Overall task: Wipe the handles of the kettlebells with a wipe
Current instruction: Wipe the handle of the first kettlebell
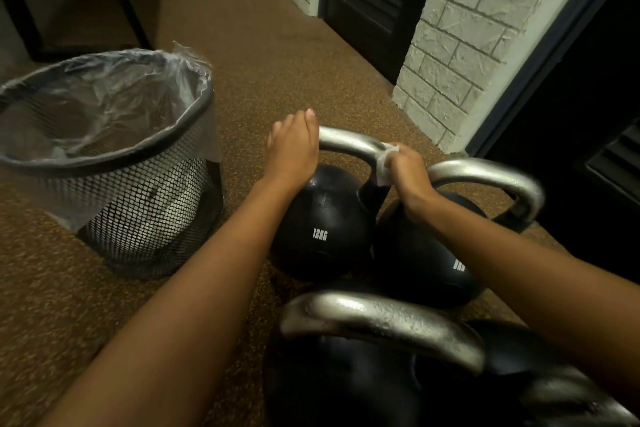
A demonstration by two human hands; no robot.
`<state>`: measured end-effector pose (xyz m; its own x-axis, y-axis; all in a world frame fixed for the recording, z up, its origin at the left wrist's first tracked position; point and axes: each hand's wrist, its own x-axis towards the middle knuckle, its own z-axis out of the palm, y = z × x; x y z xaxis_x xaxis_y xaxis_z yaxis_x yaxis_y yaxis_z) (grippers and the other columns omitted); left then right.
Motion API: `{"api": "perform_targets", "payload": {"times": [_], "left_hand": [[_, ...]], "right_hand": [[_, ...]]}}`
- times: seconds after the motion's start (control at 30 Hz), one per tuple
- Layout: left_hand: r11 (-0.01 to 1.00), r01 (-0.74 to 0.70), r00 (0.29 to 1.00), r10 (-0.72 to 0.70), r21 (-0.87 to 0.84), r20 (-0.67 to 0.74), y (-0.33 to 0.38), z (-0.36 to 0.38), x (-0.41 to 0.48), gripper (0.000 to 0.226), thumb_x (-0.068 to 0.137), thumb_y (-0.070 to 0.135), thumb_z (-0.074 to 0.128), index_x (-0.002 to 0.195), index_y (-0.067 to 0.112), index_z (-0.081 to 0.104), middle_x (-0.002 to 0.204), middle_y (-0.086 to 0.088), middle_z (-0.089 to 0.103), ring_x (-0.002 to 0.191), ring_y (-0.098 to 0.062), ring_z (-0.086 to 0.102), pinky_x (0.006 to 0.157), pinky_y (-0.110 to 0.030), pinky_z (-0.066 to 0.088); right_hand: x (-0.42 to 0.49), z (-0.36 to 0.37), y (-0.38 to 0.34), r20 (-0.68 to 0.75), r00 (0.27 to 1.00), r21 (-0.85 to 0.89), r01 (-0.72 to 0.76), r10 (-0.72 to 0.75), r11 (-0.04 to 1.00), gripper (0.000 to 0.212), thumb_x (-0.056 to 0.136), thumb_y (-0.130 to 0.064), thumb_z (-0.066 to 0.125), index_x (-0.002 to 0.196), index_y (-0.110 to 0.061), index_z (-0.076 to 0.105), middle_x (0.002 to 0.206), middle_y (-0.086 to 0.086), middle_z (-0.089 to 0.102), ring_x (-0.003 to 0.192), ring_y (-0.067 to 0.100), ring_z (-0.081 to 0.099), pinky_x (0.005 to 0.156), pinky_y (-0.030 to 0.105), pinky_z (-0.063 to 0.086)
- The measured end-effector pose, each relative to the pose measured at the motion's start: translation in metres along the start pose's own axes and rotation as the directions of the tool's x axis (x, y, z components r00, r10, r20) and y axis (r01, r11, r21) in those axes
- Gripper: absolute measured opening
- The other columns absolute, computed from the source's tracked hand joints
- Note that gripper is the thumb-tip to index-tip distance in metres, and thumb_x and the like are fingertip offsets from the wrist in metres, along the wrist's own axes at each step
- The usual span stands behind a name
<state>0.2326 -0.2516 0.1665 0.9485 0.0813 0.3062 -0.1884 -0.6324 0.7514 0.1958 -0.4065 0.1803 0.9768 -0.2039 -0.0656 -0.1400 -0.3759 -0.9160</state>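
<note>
Where the 12KG kettlebell (325, 222) stood on the speckled floor (242, 87), it served as the reference for every item listed. Item, handle (349, 142): bare grey metal, arched over that kettlebell's black ball, its top bar running side to side across the view. Item, left hand (294, 146): at the left end of that bar, fingers curled over the corner and clasping it, apparently to steady the weight. Item, right hand (408, 177): at the right-hand bend, fingers bunched and pinching the wipe (384, 163) against the metal. Item, wipe: white, crumpled, folded round the bend where the bar turned down into the right post; how far it reached behind could not be told. Governing relation: the uncovered run of bar lay leftward from the wipe, between the two hands, and the post dropped from the wipe toward the ball. The right hand was nearer to both, so a stroke along the bar's long axis toward the left hand, or down the post, looked the likely next pass. Item, second kettlebell (426, 264): just right of the 12KG kettlebell, whether touching could not be told. Item, third kettlebell (339, 388): nearer the camera than the 12KG kettlebell. Item, mesh bin (145, 205): left of the 12KG kettlebell, clear liner, apart from it.
</note>
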Motion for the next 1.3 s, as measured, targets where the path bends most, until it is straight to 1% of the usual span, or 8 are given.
{"api": "perform_targets", "payload": {"times": [0.17, 0.33, 0.47, 0.57, 0.7, 0.8, 1.17, 1.3], "left_hand": [[1.000, -0.012, 1.000, 0.012, -0.009, -0.006, -0.001, 0.000, -0.001, 0.042, 0.102, 0.026, 0.019, 0.103, 0.003, 0.055, 0.108, -0.016, 0.057, 0.104, -0.030, 0.047, 0.093, -0.041, 0.033], [1.000, 0.006, 1.000, -0.006, -0.027, 0.000, 0.000, 0.001, 0.000, 0.042, 0.102, 0.026, 0.019, 0.102, 0.004, 0.055, 0.107, -0.015, 0.057, 0.102, -0.028, 0.047, 0.091, -0.040, 0.034], [1.000, 0.006, 1.000, -0.006, -0.022, 0.008, 0.000, 0.000, -0.001, 0.042, 0.102, 0.026, 0.019, 0.103, 0.004, 0.054, 0.109, -0.016, 0.057, 0.104, -0.029, 0.047, 0.092, -0.040, 0.033], [1.000, 0.009, 1.000, -0.009, -0.024, 0.008, -0.001, 0.000, 0.000, 0.042, 0.102, 0.026, 0.019, 0.102, 0.004, 0.054, 0.108, -0.017, 0.057, 0.104, -0.031, 0.047, 0.093, -0.041, 0.034], [0.999, 0.007, 1.000, -0.007, -0.034, 0.008, -0.001, 0.002, 0.001, 0.041, 0.102, 0.027, 0.018, 0.096, 0.007, 0.053, 0.098, -0.010, 0.054, 0.096, -0.023, 0.044, 0.089, -0.037, 0.033], [0.999, 0.014, 1.000, -0.014, -0.047, 0.017, -0.002, 0.001, 0.001, 0.039, 0.102, 0.027, 0.017, 0.093, 0.010, 0.051, 0.093, -0.004, 0.048, 0.094, -0.020, 0.042, 0.089, -0.037, 0.033], [0.999, 0.011, 1.000, -0.010, -0.051, 0.018, -0.002, 0.000, 0.001, 0.040, 0.102, 0.026, 0.018, 0.099, 0.006, 0.053, 0.104, -0.014, 0.056, 0.099, -0.025, 0.045, 0.090, -0.038, 0.033], [0.999, 0.010, 1.000, -0.009, -0.051, 0.022, -0.001, -0.001, 0.000, 0.041, 0.102, 0.026, 0.018, 0.099, 0.007, 0.053, 0.105, -0.013, 0.056, 0.101, -0.026, 0.045, 0.092, -0.040, 0.035]], "right_hand": [[0.007, -0.004, -0.008, -0.009, 0.998, -0.199, -0.062, 0.062, 0.978, 0.040, 0.070, 0.014, 0.048, 0.104, 0.000, 0.064, 0.079, 0.010, 0.056, 0.075, 0.020, 0.052, 0.061, 0.027, 0.043], [0.009, 0.003, -0.027, 0.042, 0.983, -0.122, 0.183, -0.180, 0.975, 0.032, 0.090, -0.003, 0.038, 0.112, -0.013, 0.059, 0.091, -0.008, 0.051, 0.083, 0.006, 0.046, 0.077, 0.027, 0.040], [0.014, 0.005, -0.023, 0.103, 0.966, -0.297, 0.258, -0.238, 0.919, 0.024, 0.098, -0.018, 0.031, 0.093, -0.012, 0.054, 0.092, 0.002, 0.051, 0.087, 0.015, 0.045, 0.071, 0.027, 0.035], [0.017, -0.008, -0.019, 0.172, 0.981, -0.338, 0.140, -0.086, 0.931, 0.037, 0.100, -0.022, 0.024, 0.074, -0.014, 0.049, 0.076, 0.004, 0.051, 0.077, 0.018, 0.045, 0.066, 0.027, 0.034], [0.024, -0.014, -0.031, 0.284, 0.943, -0.360, -0.061, 0.171, 0.931, 0.038, 0.100, -0.028, 0.021, 0.088, -0.011, 0.052, 0.080, 0.006, 0.054, 0.076, 0.015, 0.049, 0.079, 0.033, 0.037], [0.030, -0.009, -0.040, 0.287, 0.923, -0.430, -0.114, 0.255, 0.895, 0.037, 0.099, -0.026, 0.023, 0.083, -0.011, 0.053, 0.072, 0.006, 0.055, 0.066, 0.015, 0.051, 0.062, 0.029, 0.039], [0.014, 0.002, -0.036, 0.225, 0.969, -0.465, 0.199, -0.102, 0.863, 0.031, 0.101, -0.017, 0.022, 0.101, -0.004, 0.050, 0.096, 0.012, 0.049, 0.086, 0.023, 0.046, 0.078, 0.033, 0.038], [0.014, -0.007, -0.026, 0.172, 0.985, -0.307, 0.065, -0.012, 0.950, 0.038, 0.101, -0.023, 0.022, 0.075, -0.015, 0.048, 0.075, 0.005, 0.051, 0.070, 0.015, 0.046, 0.064, 0.026, 0.035]]}}
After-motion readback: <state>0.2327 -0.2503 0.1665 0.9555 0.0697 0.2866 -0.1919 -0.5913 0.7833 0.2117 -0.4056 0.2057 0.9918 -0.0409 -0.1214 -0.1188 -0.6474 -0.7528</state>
